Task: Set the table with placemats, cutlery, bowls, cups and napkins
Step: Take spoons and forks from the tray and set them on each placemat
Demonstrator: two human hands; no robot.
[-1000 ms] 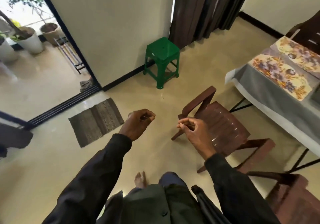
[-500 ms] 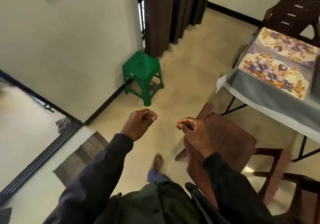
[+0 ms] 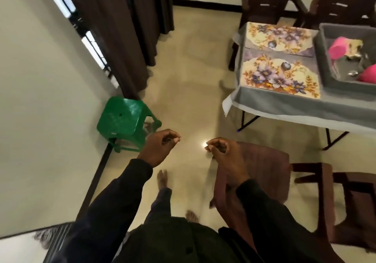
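The left hand (image 3: 160,146) and right hand (image 3: 223,150) were held curled, thumbs to fingertips, over the floor; nothing was made out in either. Well apart, two floral rectangular placemats (image 3: 280,77) lay flat, side by side, on the grey-clothed table (image 3: 284,104), long axes along its near edge. They were judged thin, light and bendable, best lifted by an edge.

Left grip (image 3: 160,148) and right grip (image 3: 222,153) out front, side by side, fingers curled inward.
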